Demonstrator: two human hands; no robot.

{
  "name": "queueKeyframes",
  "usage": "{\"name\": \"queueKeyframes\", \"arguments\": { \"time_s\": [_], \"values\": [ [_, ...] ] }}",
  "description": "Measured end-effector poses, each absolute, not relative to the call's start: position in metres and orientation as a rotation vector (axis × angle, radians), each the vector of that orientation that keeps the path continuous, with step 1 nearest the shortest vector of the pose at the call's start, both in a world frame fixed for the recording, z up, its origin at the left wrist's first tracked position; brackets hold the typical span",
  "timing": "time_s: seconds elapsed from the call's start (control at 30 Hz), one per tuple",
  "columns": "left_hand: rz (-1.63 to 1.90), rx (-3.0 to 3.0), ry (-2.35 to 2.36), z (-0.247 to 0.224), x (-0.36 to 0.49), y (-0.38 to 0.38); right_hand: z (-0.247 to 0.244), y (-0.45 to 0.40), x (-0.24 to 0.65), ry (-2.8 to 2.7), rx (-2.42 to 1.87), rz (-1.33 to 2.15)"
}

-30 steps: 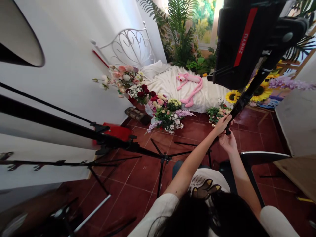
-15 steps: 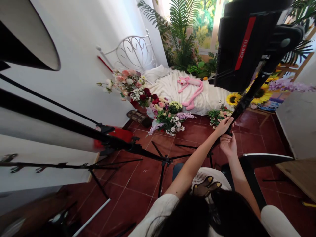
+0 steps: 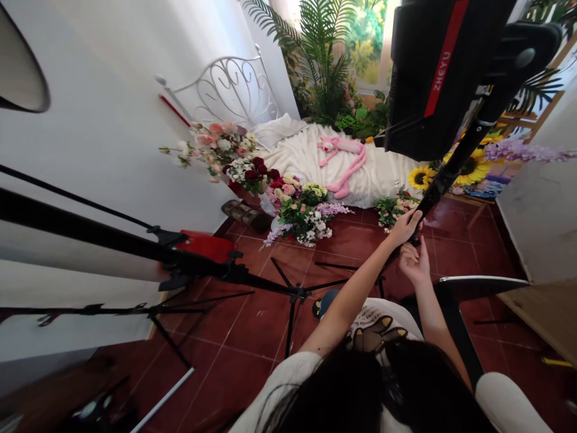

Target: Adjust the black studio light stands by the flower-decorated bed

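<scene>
My left hand (image 3: 406, 227) is wrapped round the black pole of a light stand (image 3: 444, 180), right of the picture's middle. Just below it, my right hand (image 3: 415, 260) has its fingers curled at a small black knob (image 3: 413, 240) on the same pole. The pole slants up to the right and carries a black studio light (image 3: 426, 78) with a red stripe reading ZHEYU. The far side of both hands' grip is hidden.
A white-draped bed (image 3: 387, 174) bears a pink plush toy (image 3: 345, 147). Flower bunches (image 3: 297, 210) stand before it. Another black stand (image 3: 189, 261) crosses the left, its legs spread on red tiles. A black chair (image 3: 460, 325) is at the right.
The view has shifted slightly, so the bed and left stand sit further left. My left hand still grips the pole; my right hand's fingers have moved a little at the knob.
</scene>
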State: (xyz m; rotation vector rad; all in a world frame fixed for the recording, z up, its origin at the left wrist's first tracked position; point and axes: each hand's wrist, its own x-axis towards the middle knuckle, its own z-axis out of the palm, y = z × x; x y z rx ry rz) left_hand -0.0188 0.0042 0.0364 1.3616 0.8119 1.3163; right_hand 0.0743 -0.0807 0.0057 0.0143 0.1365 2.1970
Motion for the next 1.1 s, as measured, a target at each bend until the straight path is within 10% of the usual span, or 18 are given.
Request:
{"name": "queueKeyframes", "arguments": {
  "time_s": [0.47,1.1],
  "values": [
    [1.461,1.29,0.791,0.029,-0.014,0.005,0.005,-0.084,0.096,-1.387,-1.517,0.521],
    [1.429,1.232,0.798,0.025,-0.018,0.009,0.121,0.024,0.061,-1.556,-0.787,0.62]
  ]
}}
